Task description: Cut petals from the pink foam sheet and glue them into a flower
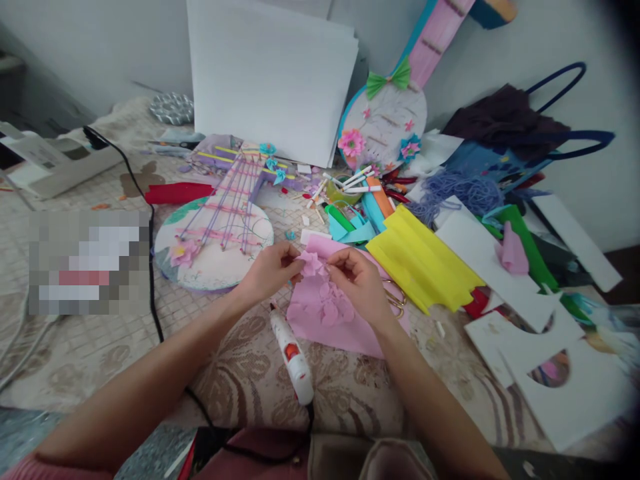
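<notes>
My left hand (pixel 273 270) and my right hand (pixel 357 280) meet over a pink foam sheet (pixel 330 317), both pinching a small pink foam flower piece (pixel 313 263) between their fingertips. Several cut pink petals (pixel 327 307) lie on the sheet below. A white glue gun (pixel 293 357) lies on the patterned cloth just in front of my hands, its black cord running toward me. Gold-handled scissors (pixel 395 298) rest right of my right hand.
A foam guitar model (pixel 215 240) with purple strings lies at left. Folded yellow paper (pixel 425 257), cut white foam boards (pixel 540 347), blue yarn (pixel 460 193), sticks and a second guitar (pixel 385 120) crowd the right and back. A large white board (pixel 270 80) leans on the wall.
</notes>
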Demonstrator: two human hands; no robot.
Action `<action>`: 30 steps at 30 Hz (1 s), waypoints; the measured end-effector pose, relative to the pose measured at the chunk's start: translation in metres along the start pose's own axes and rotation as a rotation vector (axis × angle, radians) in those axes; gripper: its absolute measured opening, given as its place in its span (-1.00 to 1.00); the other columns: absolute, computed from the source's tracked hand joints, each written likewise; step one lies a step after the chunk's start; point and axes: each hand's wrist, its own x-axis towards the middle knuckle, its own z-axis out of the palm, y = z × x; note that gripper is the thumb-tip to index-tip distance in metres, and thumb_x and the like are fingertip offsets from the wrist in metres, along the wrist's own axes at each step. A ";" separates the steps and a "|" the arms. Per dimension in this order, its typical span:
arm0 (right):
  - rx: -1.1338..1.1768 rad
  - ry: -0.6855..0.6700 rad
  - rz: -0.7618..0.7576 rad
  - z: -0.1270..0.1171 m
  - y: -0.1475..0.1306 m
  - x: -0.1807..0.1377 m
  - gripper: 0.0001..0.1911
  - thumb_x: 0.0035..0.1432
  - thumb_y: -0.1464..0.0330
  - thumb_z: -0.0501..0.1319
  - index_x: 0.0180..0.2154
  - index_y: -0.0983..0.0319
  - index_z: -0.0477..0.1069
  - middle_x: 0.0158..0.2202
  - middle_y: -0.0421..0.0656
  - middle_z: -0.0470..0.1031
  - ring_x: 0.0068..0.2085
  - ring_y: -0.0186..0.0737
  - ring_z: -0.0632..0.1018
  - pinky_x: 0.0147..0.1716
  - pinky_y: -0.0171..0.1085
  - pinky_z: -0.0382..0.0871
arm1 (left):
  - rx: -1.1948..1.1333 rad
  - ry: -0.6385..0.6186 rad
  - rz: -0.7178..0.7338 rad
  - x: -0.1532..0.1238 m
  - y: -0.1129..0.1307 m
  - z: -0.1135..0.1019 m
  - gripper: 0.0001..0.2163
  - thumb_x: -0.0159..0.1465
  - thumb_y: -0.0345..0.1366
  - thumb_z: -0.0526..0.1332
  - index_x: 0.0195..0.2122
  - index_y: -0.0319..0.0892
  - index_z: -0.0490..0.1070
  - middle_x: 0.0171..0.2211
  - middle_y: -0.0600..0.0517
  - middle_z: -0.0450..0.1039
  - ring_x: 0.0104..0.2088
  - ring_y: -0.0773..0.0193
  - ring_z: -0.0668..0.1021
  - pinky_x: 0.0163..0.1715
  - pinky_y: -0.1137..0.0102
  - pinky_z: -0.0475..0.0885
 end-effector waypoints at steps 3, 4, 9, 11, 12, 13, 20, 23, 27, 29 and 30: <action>-0.082 0.032 -0.056 0.008 -0.007 0.001 -0.93 0.08 0.47 0.11 -0.38 0.21 0.33 -0.44 -0.22 0.40 -0.44 -0.33 0.42 -0.44 -0.35 0.28 | 0.014 -0.001 -0.020 -0.001 0.002 0.001 -0.87 0.09 -0.28 0.19 -0.46 -0.21 0.27 -0.59 0.08 0.38 -0.53 0.30 0.52 -0.50 0.42 0.44; -0.116 0.042 -0.072 0.010 -0.008 0.001 -0.92 0.08 0.48 0.10 -0.38 0.21 0.33 -0.43 -0.22 0.41 -0.43 -0.32 0.42 -0.44 -0.34 0.29 | 0.012 -0.003 -0.020 -0.002 0.003 0.002 -0.87 0.09 -0.28 0.20 -0.45 -0.21 0.27 -0.57 0.08 0.38 -0.52 0.30 0.53 -0.50 0.42 0.44; -0.238 0.081 -0.112 0.015 -0.008 0.003 -0.90 0.08 0.49 0.08 -0.37 0.20 0.32 -0.42 -0.20 0.42 -0.42 -0.30 0.43 -0.42 -0.33 0.30 | -0.030 -0.025 0.000 -0.004 0.006 0.005 -0.85 0.09 -0.25 0.20 -0.38 -0.22 0.30 -0.50 0.08 0.39 -0.50 0.31 0.55 -0.48 0.43 0.45; -0.257 0.090 -0.122 0.016 -0.007 0.003 -0.90 0.08 0.48 0.08 -0.37 0.20 0.32 -0.42 -0.20 0.42 -0.42 -0.30 0.43 -0.42 -0.32 0.30 | -0.061 -0.034 -0.030 -0.005 0.007 0.006 -0.85 0.09 -0.26 0.21 -0.39 -0.22 0.29 -0.52 0.09 0.38 -0.51 0.30 0.55 -0.48 0.42 0.46; -0.265 0.090 -0.125 0.016 -0.007 0.003 -0.91 0.08 0.48 0.07 -0.37 0.20 0.32 -0.42 -0.20 0.42 -0.43 -0.30 0.43 -0.42 -0.32 0.30 | -0.082 -0.037 -0.048 -0.005 0.008 0.006 -0.85 0.09 -0.27 0.21 -0.39 -0.22 0.29 -0.52 0.10 0.38 -0.51 0.31 0.55 -0.47 0.41 0.47; -0.274 0.091 -0.127 0.016 -0.007 0.003 -0.91 0.09 0.48 0.07 -0.37 0.20 0.31 -0.42 -0.20 0.42 -0.43 -0.29 0.42 -0.42 -0.32 0.30 | -0.106 -0.037 -0.064 -0.005 0.009 0.007 -0.86 0.08 -0.29 0.21 -0.39 -0.22 0.29 -0.53 0.10 0.38 -0.51 0.31 0.55 -0.47 0.41 0.47; -0.319 0.095 -0.139 0.016 -0.005 0.004 -0.90 0.07 0.49 0.06 -0.38 0.20 0.30 -0.41 -0.19 0.41 -0.41 -0.27 0.42 -0.40 -0.30 0.29 | -0.162 -0.053 -0.099 -0.005 0.011 0.008 -0.88 0.08 -0.33 0.21 -0.39 -0.24 0.30 -0.51 0.08 0.40 -0.51 0.33 0.55 -0.42 0.40 0.48; -0.331 0.093 -0.140 0.016 -0.004 0.004 -0.90 0.06 0.50 0.06 -0.38 0.20 0.30 -0.41 -0.19 0.41 -0.41 -0.27 0.42 -0.40 -0.30 0.29 | -0.164 -0.057 -0.101 -0.005 0.011 0.009 -0.87 0.08 -0.34 0.20 -0.36 -0.25 0.30 -0.48 0.07 0.41 -0.51 0.33 0.55 -0.42 0.39 0.47; -0.341 0.089 -0.131 0.016 -0.005 0.004 -0.90 0.07 0.49 0.06 -0.37 0.20 0.30 -0.41 -0.19 0.41 -0.41 -0.27 0.42 -0.40 -0.30 0.28 | -0.169 -0.070 -0.101 -0.005 0.011 0.011 -0.87 0.07 -0.32 0.21 -0.39 -0.23 0.31 -0.50 0.10 0.39 -0.49 0.31 0.55 -0.39 0.37 0.48; -0.350 0.088 -0.129 0.016 -0.004 0.004 -0.91 0.07 0.49 0.07 -0.37 0.21 0.30 -0.41 -0.18 0.42 -0.40 -0.26 0.43 -0.40 -0.30 0.28 | -0.186 -0.080 -0.104 -0.005 0.010 0.011 -0.88 0.06 -0.31 0.21 -0.41 -0.23 0.30 -0.52 0.12 0.37 -0.49 0.31 0.55 -0.38 0.37 0.48; -0.354 0.088 -0.131 0.015 -0.004 0.004 -0.90 0.07 0.49 0.07 -0.37 0.21 0.30 -0.41 -0.18 0.42 -0.40 -0.26 0.43 -0.39 -0.30 0.28 | -0.195 -0.079 -0.106 -0.005 0.010 0.011 -0.88 0.06 -0.32 0.21 -0.42 -0.22 0.30 -0.53 0.13 0.36 -0.49 0.31 0.55 -0.37 0.37 0.47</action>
